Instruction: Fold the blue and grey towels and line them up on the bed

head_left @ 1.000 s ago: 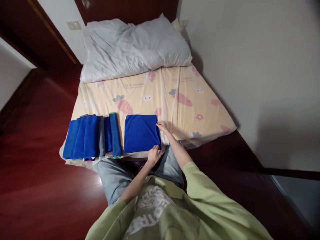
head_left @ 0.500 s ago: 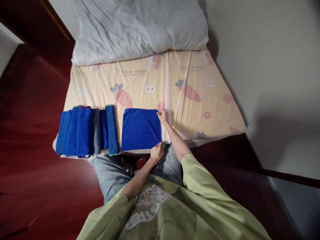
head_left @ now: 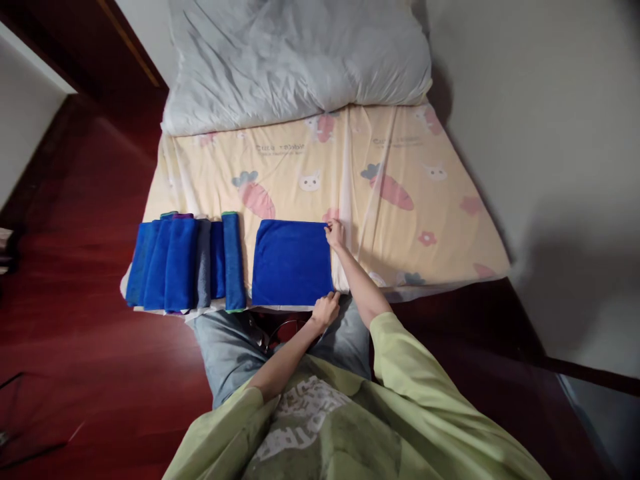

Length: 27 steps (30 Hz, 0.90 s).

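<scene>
A blue cloth (head_left: 292, 262) lies flat as a rough rectangle on the patterned sheet, close to the bed's near edge. My right hand (head_left: 335, 234) pinches its far right corner. At the near right corner, my left hand (head_left: 326, 311) is closed with its fingers on the cloth's edge. To the left of this cloth is a row of folded cloths, several of them blue; the nearest is a narrow blue cloth with green edging (head_left: 233, 261). A grey folded cloth (head_left: 203, 263) and a wider blue folded cloth (head_left: 180, 265) stand further along the row, overlapping their neighbours.
The bed's yellow sheet (head_left: 300, 160) has carrots and rabbits printed on it. A puffy light grey quilt (head_left: 300, 60) covers the far end. A wall (head_left: 540, 167) rises along the right, and dark red floor (head_left: 75, 267) spreads on the left.
The slanting crease on the flat blue cloth has smoothed out, and its right edge looks straighter. Both hands keep to the same two corners. The whole view has shifted slightly.
</scene>
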### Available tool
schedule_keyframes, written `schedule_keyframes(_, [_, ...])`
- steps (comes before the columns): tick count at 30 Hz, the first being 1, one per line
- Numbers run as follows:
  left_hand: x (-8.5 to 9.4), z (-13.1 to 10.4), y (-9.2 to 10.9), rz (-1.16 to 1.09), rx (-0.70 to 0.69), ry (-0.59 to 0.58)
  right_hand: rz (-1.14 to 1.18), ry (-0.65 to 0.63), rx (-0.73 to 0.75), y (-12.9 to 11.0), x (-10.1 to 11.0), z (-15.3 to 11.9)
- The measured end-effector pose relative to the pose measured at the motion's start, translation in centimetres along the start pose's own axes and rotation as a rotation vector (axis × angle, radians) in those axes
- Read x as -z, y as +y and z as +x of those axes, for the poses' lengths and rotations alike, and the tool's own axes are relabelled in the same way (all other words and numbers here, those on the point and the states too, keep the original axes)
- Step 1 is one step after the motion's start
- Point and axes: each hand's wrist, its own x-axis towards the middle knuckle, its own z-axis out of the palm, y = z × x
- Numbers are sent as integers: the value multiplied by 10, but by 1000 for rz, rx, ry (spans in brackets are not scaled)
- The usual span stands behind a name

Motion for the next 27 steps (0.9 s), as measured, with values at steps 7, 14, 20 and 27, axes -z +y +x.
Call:
schedule_keyframes(7, [75,8,-72,-136,-8,453,-228,-67,370,-22,-6,-62])
schedule_keyframes(14, [193,64,-212,-144,399,722,-299,-9,330,-11,-24,-97])
schedule_keyframes(20, [223,100,-256,-337,442,429,-253,21,321,-11,-25,-92])
schedule_keyframes(27, [210,96,-231,-302,356,536,-189,13,304,-12,-22,-92])
